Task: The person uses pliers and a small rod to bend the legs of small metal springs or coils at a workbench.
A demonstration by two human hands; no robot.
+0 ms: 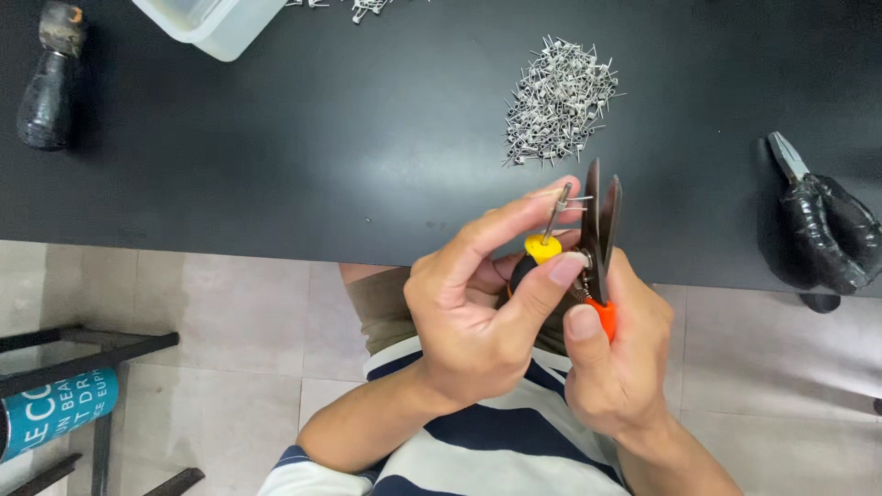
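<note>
My left hand (478, 303) grips a small tool with a yellow-and-black handle (542, 248) and a thin metal shaft (557, 213) pointing up, with a small wire coil at its tip. My right hand (620, 363) holds orange-handled cutters (599, 225), whose dark blades stand upright, nearly closed, right beside the shaft's tip. Both hands meet over the front edge of the black table (276, 165), above my lap. On the table just beyond them lies a pile of small metal wire coils (559, 99).
Black-handled pliers (822, 225) lie at the table's right. A dark wrapped handle of some tool (48, 83) lies at the far left. A translucent plastic container (216, 20) sits at the back edge. A teal can (55, 409) rests on a metal frame by the tiled floor.
</note>
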